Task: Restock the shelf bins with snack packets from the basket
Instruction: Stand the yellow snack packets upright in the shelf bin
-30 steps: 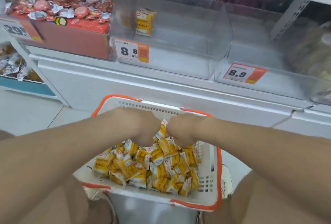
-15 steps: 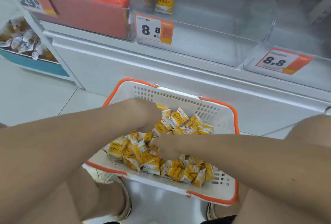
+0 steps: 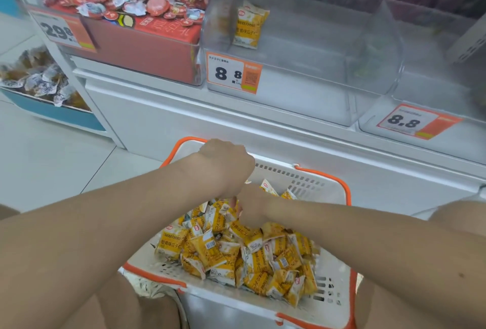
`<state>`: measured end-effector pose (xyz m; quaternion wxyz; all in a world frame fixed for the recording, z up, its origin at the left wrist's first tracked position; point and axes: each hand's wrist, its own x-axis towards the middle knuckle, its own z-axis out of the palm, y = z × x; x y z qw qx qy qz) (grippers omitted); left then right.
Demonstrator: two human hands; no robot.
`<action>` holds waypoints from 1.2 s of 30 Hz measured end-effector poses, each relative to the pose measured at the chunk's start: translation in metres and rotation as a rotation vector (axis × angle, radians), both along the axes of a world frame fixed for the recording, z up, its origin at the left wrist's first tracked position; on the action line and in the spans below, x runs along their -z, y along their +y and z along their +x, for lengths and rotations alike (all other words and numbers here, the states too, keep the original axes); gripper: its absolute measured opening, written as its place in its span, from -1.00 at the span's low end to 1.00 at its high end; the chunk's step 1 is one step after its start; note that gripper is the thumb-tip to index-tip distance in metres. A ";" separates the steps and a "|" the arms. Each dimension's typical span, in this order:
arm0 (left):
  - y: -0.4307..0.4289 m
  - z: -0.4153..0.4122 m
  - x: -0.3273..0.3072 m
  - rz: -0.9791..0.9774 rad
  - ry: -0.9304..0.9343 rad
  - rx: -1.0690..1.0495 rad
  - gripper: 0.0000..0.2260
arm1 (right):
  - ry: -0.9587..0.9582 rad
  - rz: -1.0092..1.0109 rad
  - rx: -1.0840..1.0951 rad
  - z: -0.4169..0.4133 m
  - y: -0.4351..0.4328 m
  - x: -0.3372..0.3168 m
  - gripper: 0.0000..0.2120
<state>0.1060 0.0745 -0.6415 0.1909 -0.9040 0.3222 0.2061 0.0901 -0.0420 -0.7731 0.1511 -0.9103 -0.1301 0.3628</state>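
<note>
Both hands are down in the white basket (image 3: 310, 183), left hand (image 3: 226, 161) just beyond right hand (image 3: 253, 209). Their fingers are buried among the yellow snack packets (image 3: 236, 255), so I can't tell the grip. A lone packet (image 3: 251, 26) stands in the far clear bin (image 3: 328, 79).

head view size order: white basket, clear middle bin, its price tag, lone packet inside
white orange-rimmed plastic basket, clear plastic bin: alike, basket nearer, unranked
orange-and-white price tag
yellow packet, slightly smaller

A price tag (image 3: 65, 30) on the red bin (image 3: 157, 47), upper left, read "29.8". The middle tag (image 3: 232, 73), on a clear bin (image 3: 315, 87), read "8.8" beside a QR code. The right tag (image 3: 413, 121) also read "8.8". Chinese print on the yellow snack packets (image 3: 249, 257) was too small to read.
</note>
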 end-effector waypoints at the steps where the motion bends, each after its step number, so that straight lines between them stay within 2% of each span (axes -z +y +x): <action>1: -0.002 0.003 0.003 -0.017 -0.027 -0.033 -0.85 | -0.020 0.021 0.007 0.005 -0.002 -0.011 -0.75; 4: -0.001 0.005 -0.005 -0.029 -0.002 -0.179 -0.74 | -0.126 0.066 -0.004 0.021 -0.008 -0.043 -0.79; 6: 0.001 0.010 -0.011 -0.107 0.051 -0.286 -0.71 | -0.183 0.121 0.016 0.032 -0.015 -0.066 -0.79; 8: 0.004 0.012 -0.016 -0.214 0.086 -0.353 -0.81 | -0.221 0.182 0.042 0.038 -0.022 -0.094 -0.74; 9: 0.005 0.014 -0.018 -0.265 0.112 -0.372 -0.93 | -0.239 0.211 0.059 0.039 -0.026 -0.109 -0.71; 11: 0.008 0.019 -0.022 -0.384 0.195 -0.401 -0.78 | -0.285 0.275 0.092 0.039 -0.035 -0.137 -0.69; 13: 0.009 0.023 -0.026 -0.564 0.258 -0.439 -0.74 | -0.357 0.371 0.147 0.036 -0.043 -0.159 -0.67; 17: 0.003 0.021 -0.037 -1.089 0.513 -0.642 -0.87 | -0.506 0.628 0.358 0.037 -0.064 -0.186 -0.61; 19: -0.001 0.021 -0.044 -1.295 0.549 -0.714 -0.86 | -0.543 0.696 0.493 0.040 -0.076 -0.200 -0.61; 22: -0.005 0.021 -0.055 -1.497 0.516 -0.734 -0.85 | -0.368 0.836 0.611 0.040 -0.095 -0.214 -0.73; 24: -0.008 0.023 -0.060 -1.554 0.507 -0.709 -0.84 | -0.291 0.869 0.613 0.038 -0.102 -0.215 -0.82; 29: -0.015 0.024 -0.070 -1.559 0.531 -0.683 -0.85 | -0.171 0.973 0.562 0.037 -0.103 -0.217 -0.89; 33: -0.022 0.027 -0.070 -1.549 0.462 -0.650 -0.84 | -0.235 0.954 0.511 0.042 -0.104 -0.212 -0.80; 36: -0.023 0.036 -0.071 -1.530 0.375 -0.643 -0.87 | -0.268 0.953 0.560 0.052 -0.100 -0.209 -0.79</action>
